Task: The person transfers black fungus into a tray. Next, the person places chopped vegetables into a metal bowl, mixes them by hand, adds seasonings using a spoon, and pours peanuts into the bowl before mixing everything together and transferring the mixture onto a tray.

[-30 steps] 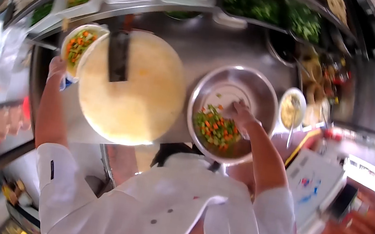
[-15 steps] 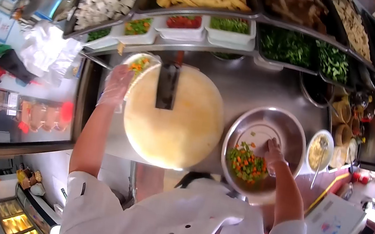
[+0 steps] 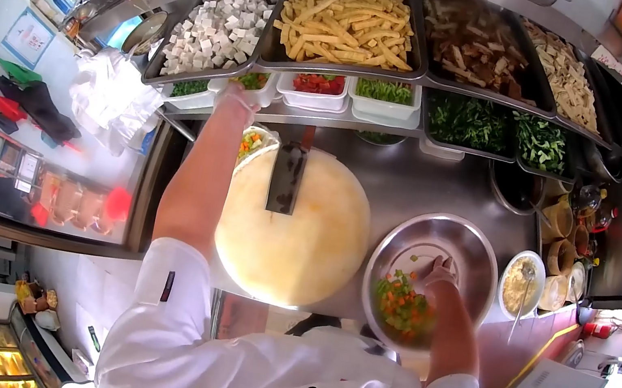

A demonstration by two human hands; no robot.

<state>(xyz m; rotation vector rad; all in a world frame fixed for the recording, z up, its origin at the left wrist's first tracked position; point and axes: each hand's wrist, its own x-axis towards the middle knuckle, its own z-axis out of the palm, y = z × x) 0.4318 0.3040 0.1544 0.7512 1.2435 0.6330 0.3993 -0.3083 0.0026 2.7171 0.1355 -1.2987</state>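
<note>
My left hand (image 3: pixel 237 106), in a clear glove, is at the near edge of a white container (image 3: pixel 265 94) of chopped vegetables, its fingers closed on the rim. Below it, a white bowl (image 3: pixel 272 136) with diced vegetables sits partly behind a large round pale board (image 3: pixel 293 249). Across the board's far edge lies a cleaver (image 3: pixel 286 180), blade toward me. My right hand (image 3: pixel 439 275) is inside a steel bowl (image 3: pixel 485 248), fingers apart, beside diced green and orange vegetables (image 3: pixel 401 304). Its lower fingers are partly hidden.
Trays of white cubes (image 3: pixel 222 29), yellow strips (image 3: pixel 348 19), brown pieces (image 3: pixel 479 49) and leafy greens (image 3: pixel 467 123) line the raised back shelf. To the right stand a dark pot (image 3: pixel 516 187) and a white bowl with a spoon (image 3: pixel 518 284). A plastic bag (image 3: pixel 113 91) hangs left.
My left hand has left the white bowl and moved up to the container on the shelf. My right hand stays in the steel bowl. The view has swung, showing more of the shelf.
</note>
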